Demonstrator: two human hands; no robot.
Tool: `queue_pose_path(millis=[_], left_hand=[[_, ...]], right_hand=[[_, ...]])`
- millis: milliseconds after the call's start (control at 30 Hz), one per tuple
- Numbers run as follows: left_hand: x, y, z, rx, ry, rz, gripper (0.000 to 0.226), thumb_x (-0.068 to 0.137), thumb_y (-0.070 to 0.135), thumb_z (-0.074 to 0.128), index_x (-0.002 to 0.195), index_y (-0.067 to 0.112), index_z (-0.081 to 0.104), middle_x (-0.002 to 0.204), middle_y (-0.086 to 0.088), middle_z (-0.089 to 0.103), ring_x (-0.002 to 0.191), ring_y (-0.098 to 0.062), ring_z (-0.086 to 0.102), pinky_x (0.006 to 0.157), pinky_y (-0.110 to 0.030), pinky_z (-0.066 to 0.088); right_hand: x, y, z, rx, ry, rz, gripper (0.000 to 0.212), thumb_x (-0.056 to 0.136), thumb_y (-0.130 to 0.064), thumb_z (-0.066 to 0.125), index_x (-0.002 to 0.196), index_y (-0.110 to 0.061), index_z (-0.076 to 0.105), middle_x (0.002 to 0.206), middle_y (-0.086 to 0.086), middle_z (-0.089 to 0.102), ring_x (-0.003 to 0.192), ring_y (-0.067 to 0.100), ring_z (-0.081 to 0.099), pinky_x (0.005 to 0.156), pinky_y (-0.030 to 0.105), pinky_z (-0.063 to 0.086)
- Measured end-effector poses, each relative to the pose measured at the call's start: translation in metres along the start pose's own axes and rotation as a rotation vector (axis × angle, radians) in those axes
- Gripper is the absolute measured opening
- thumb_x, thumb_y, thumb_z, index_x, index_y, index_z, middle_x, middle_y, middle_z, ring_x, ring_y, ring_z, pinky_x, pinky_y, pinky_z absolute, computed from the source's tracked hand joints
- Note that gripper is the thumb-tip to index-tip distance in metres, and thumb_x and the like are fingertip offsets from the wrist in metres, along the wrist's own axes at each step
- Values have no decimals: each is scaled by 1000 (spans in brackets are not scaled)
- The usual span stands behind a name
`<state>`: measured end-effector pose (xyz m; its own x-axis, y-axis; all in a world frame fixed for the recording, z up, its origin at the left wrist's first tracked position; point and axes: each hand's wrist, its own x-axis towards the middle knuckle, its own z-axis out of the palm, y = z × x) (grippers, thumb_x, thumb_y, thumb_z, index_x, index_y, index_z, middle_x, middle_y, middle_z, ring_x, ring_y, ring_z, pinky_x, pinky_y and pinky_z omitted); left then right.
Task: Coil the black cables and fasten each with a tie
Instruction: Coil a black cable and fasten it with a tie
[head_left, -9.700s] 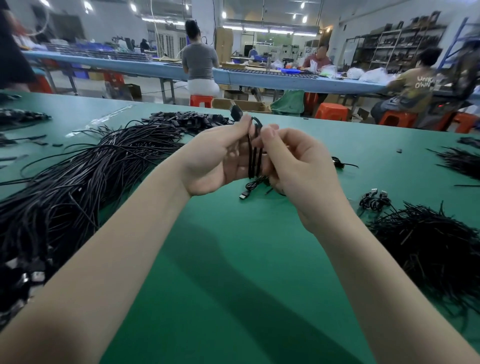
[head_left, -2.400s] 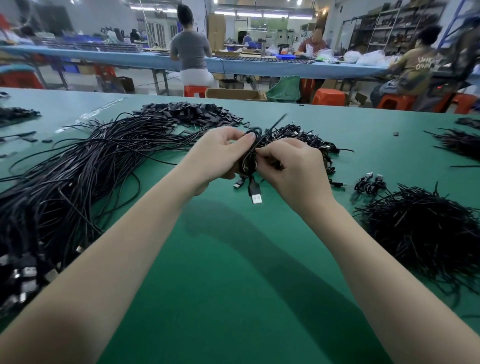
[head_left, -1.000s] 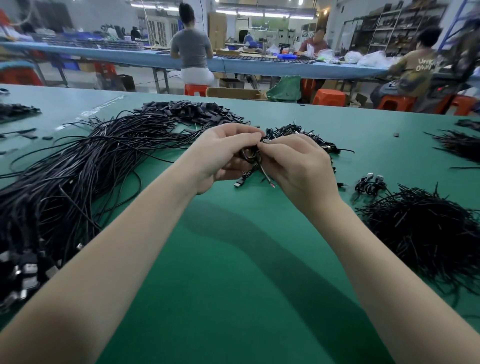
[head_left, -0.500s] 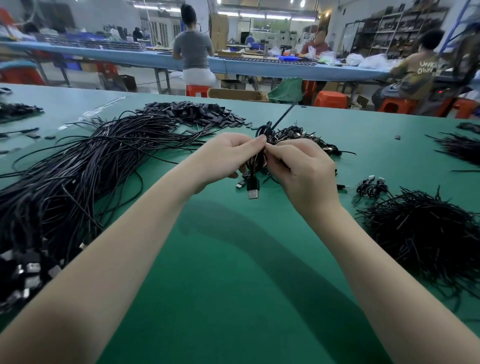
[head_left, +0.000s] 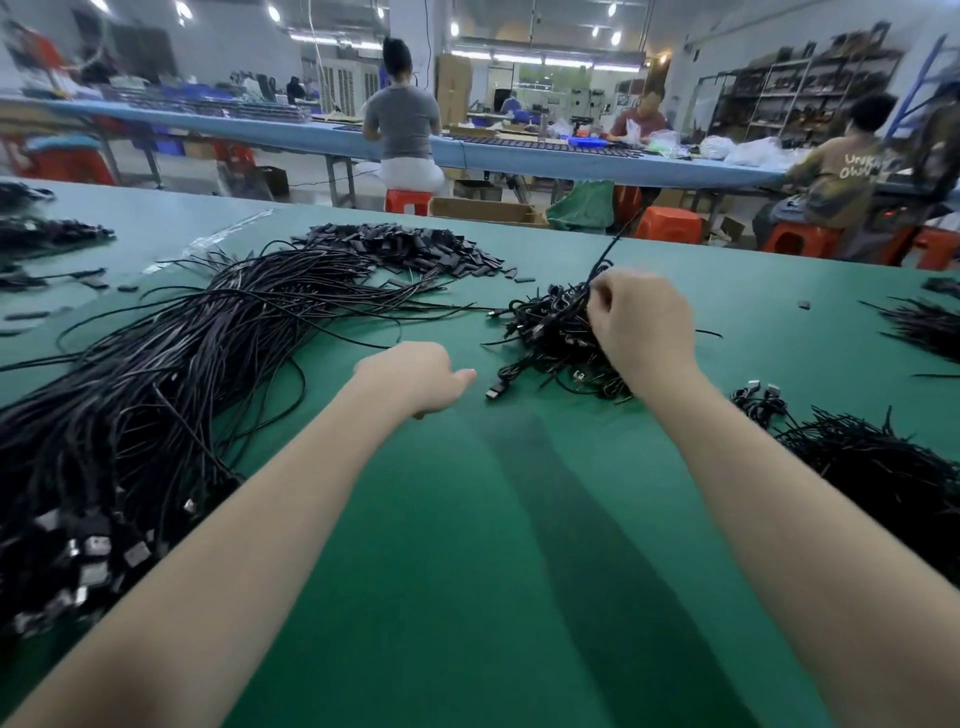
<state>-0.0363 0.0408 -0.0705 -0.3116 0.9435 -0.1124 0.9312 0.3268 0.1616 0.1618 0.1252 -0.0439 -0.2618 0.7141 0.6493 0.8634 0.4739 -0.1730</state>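
Observation:
My right hand (head_left: 641, 327) is closed on a coiled black cable, pressed against the heap of coiled, tied cables (head_left: 545, 332) in the middle of the green table (head_left: 467, 545). The thin tail of the tie (head_left: 605, 257) sticks up from my fingers. The coil itself is mostly hidden behind the hand. My left hand (head_left: 415, 382) hovers low over the table, left of the heap, fingers curled under and thumb out, with nothing seen in it. A long bundle of loose black cables (head_left: 156, 374) lies at the left, plugs toward me.
A mound of black ties (head_left: 883, 467) lies at the right, with one small coiled cable (head_left: 758, 400) beside it. Small flat black pieces (head_left: 405, 249) are piled at the back. More ties (head_left: 924, 327) lie far right. People sit at a blue bench behind.
Both hands were together working the tie on the coil. Now they have parted: the right hand has carried the coil forward to the heap, and the left hand has let go and dropped toward the table.

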Motion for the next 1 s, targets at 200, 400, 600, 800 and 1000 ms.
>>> queue_pose_path(millis=[200,400,600,800,1000], left_hand=[[4,-31,-18,66,161,-160,34,96,45,41,107,21,61,113,-4,59,93,-25,51,75,-35,36],[13,-118,-56,303,86,-482,18,89,16,45,104,14,56,128,-8,55,114,-31,52,84,-41,39],[9,-181,-46,361,109,-528,50,79,41,76,113,7,61,122,-12,61,112,-32,59,85,-41,50],[4,-190,-55,315,52,-524,51,79,47,74,99,1,62,104,-12,67,101,-29,63,87,-36,52],[-10,-193,-69,128,-91,-654,58,77,51,73,102,1,61,94,-11,67,81,-24,60,80,-30,51]], right_hand=[[6,0,27,-113,-522,246,68,99,-45,34,153,-24,-1,160,15,5,145,35,10,113,50,19],[-100,-22,65,62,-571,138,59,97,-50,39,148,-23,30,157,12,22,144,28,17,114,40,24],[-107,-17,68,64,-515,182,52,97,-48,38,143,-24,42,154,10,29,145,29,17,117,39,18],[-109,-16,65,89,-500,158,46,96,-45,40,136,-24,50,148,6,41,142,27,26,115,40,22],[-108,-16,63,118,-504,162,45,96,-45,42,135,-24,51,146,6,43,142,25,28,115,40,23]])
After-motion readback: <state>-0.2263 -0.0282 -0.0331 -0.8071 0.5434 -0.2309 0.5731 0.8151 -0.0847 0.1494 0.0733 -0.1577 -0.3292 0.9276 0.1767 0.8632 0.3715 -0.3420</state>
